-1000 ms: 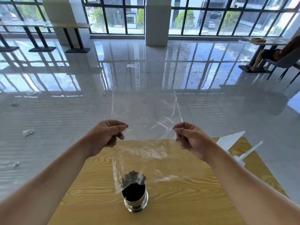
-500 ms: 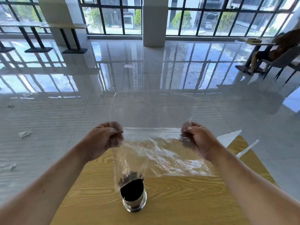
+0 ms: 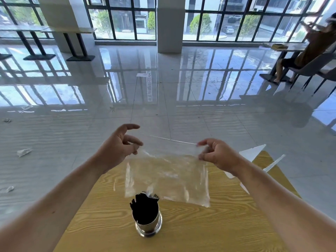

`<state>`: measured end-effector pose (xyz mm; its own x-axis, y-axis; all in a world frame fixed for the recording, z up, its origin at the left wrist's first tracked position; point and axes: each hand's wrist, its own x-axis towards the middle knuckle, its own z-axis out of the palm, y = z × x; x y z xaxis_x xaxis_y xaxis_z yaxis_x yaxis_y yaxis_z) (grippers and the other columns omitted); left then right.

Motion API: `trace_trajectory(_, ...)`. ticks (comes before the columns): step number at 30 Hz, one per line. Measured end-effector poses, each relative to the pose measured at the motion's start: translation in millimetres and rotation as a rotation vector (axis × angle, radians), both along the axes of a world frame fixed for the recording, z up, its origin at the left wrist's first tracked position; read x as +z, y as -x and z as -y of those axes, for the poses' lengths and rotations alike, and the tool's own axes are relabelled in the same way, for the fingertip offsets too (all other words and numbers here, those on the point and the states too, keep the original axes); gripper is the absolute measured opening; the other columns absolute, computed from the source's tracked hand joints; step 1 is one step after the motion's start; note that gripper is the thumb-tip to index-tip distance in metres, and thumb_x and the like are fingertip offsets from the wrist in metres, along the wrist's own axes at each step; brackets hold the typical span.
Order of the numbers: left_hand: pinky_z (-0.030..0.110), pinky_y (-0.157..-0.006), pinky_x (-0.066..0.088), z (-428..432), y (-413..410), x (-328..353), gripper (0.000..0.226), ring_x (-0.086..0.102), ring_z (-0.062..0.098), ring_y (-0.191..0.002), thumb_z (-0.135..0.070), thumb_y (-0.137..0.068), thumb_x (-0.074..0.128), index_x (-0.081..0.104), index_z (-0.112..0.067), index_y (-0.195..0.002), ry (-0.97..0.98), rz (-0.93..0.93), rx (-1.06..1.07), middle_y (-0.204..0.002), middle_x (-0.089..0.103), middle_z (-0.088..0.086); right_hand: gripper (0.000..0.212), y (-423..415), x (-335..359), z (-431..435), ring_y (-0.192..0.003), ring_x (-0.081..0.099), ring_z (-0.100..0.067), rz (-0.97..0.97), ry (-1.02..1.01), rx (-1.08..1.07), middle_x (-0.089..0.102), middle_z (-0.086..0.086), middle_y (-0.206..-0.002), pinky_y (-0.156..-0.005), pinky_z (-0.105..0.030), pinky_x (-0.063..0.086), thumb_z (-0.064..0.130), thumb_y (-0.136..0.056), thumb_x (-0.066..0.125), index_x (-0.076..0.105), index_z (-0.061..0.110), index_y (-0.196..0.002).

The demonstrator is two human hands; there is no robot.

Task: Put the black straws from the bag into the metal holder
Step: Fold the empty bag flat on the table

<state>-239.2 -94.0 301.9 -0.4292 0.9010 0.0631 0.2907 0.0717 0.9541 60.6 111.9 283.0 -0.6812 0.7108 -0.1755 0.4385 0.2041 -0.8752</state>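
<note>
A bundle of black straws (image 3: 144, 209) stands upright in the round metal holder (image 3: 149, 229) near the front middle of the wooden table (image 3: 209, 224). Just behind and above it hangs a clear plastic bag (image 3: 169, 177); its lower edge rests on the table and touches the straw tops. The bag looks to hold nothing. My left hand (image 3: 120, 148) pinches the bag's upper left corner, with the other fingers spread. My right hand (image 3: 217, 156) pinches the upper right corner. Both hands are above the table's far edge.
White plastic pieces (image 3: 252, 154) lie at the table's far right corner. Beyond the table is glossy tiled floor with scraps of litter (image 3: 23, 152) at left. A person sits on a chair (image 3: 312, 67) at far right. A pillar (image 3: 171, 24) stands ahead.
The bag has come off the straw tops, which now stand bare in the holder. My hands have moved up and apart along the bag's top edge, and my left fingers have loosened.
</note>
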Motion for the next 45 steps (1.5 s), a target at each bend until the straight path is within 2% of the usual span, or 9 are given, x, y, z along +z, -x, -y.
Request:
trace_trajectory(3, 0.046, -0.073, 0.057, -11.5, -6.2, 4.1, 0.061, 0.069, 0.033, -0.071, 0.006, -0.09, 0.07, 0.06, -0.045, -0.122, -0.009, -0.192, -0.018, -0.093, 0.082, -0.004, 0.019, 3.7, 4.5, 8.6, -0.092, 0.074, -0.019, 0.361, -0.235, 0.12, 0.078, 0.004, -0.101, -0.08, -0.039, 0.059, 0.03, -0.076, 0.084, 0.079, 0.03, -0.094)
trace_trajectory(7, 0.039, -0.063, 0.055, -27.9, -22.8, 15.9, 0.053, 0.063, 0.038, -0.072, -0.005, -0.091, 0.072, 0.059, -0.048, -0.119, -0.005, -0.346, -0.1, -0.094, 0.081, -0.015, 0.069, 25.9, 10.6, 29.5, -0.119, 0.062, -0.01, 0.301, -0.238, 0.238, 0.063, 0.016, -0.131, -0.096, -0.033, 0.052, 0.065, -0.067, 0.075, 0.065, 0.044, -0.131)
trace_trajectory(13, 0.04, -0.107, 0.046, -34.3, -27.8, 17.4, 0.104, 0.056, 0.018, -0.128, -0.043, -0.07, 0.095, 0.038, -0.031, -0.156, -0.041, -0.568, 0.225, -0.153, 0.05, -0.001, 0.016, 48.4, 10.9, 37.5, -0.068, 0.076, -0.019, -0.108, 0.217, 0.087, 0.083, -0.008, -0.098, -0.062, -0.034, 0.061, 0.005, -0.105, 0.063, 0.071, 0.016, -0.113)
trace_trajectory(16, 0.054, -0.123, 0.033, -25.3, -25.3, 7.4, 0.144, 0.035, 0.03, -0.152, -0.069, -0.051, 0.094, 0.017, -0.026, -0.165, 0.237, -0.178, 0.185, -0.171, 0.028, 0.008, 0.02, 37.9, 16.8, 28.6, -0.081, 0.081, -0.031, -0.301, 0.468, -0.005, 0.083, -0.012, -0.109, -0.062, -0.036, 0.064, 0.01, -0.103, 0.069, 0.069, 0.012, -0.122)
trace_trajectory(20, 0.042, -0.092, 0.061, -22.7, -41.8, -5.1, 0.097, 0.077, 0.023, -0.103, -0.066, -0.055, 0.094, 0.06, -0.02, -0.133, 0.335, 0.424, -0.092, -0.127, 0.075, 0.004, 0.021, 31.7, 14.6, 26.0, -0.082, 0.08, -0.033, -0.475, 0.723, -0.034, 0.081, -0.016, -0.112, -0.067, -0.041, 0.065, 0.016, -0.1, 0.07, 0.073, 0.014, -0.12)
trace_trajectory(25, 0.021, -0.039, 0.043, -32.1, -51.9, -9.1, 0.024, 0.057, 0.013, -0.042, -0.014, -0.106, 0.059, 0.071, -0.005, -0.124, 0.197, 0.477, -0.047, -0.072, 0.076, 0.01, 0.032, 20.2, 5.4, 20.5, -0.048, 0.057, -0.015, -0.337, 0.539, -0.06, 0.069, -0.008, -0.071, -0.047, -0.026, 0.046, 0.017, -0.111, 0.049, 0.081, 0.018, -0.109)
trace_trajectory(33, 0.023, -0.045, 0.034, -45.3, -68.4, -6.5, 0.051, 0.045, 0.014, -0.05, 0.016, -0.089, 0.042, 0.069, -0.017, -0.062, 0.072, 0.588, -0.096, -0.059, 0.052, 0.001, 0.041, 4.3, 17.1, 17.5, -0.048, 0.056, -0.013, -0.544, 0.616, -0.08, 0.06, -0.002, -0.061, -0.044, -0.02, 0.046, -0.014, -0.099, 0.044, 0.067, 0.01, -0.074)
trace_trajectory(41, 0.029, -0.059, 0.049, -55.6, -73.0, -8.3, 0.045, 0.07, 0.02, -0.067, -0.054, -0.088, 0.062, 0.086, -0.017, -0.083, 0.23, 0.495, -0.172, -0.097, 0.081, 0.013, 0.029, -19.9, 29.1, 7.0, -0.066, 0.066, -0.025, -0.374, 0.674, -0.034, 0.067, -0.012, -0.081, -0.057, -0.037, 0.057, 0.027, -0.095, 0.051, 0.067, 0.006, -0.083)
trace_trajectory(45, 0.031, -0.063, 0.059, -60.4, -78.6, -6.7, 0.029, 0.075, 0.015, -0.078, -0.028, -0.076, 0.084, 0.083, -0.025, -0.105, 0.262, 0.339, -0.233, -0.102, 0.08, -0.004, 0.022, -30.2, 22.3, 3.5, -0.071, 0.066, -0.02, -0.29, 0.574, 0.001, 0.068, -0.011, -0.097, -0.059, -0.034, 0.057, 0.007, -0.085, 0.081, 0.069, 0.013, -0.104)
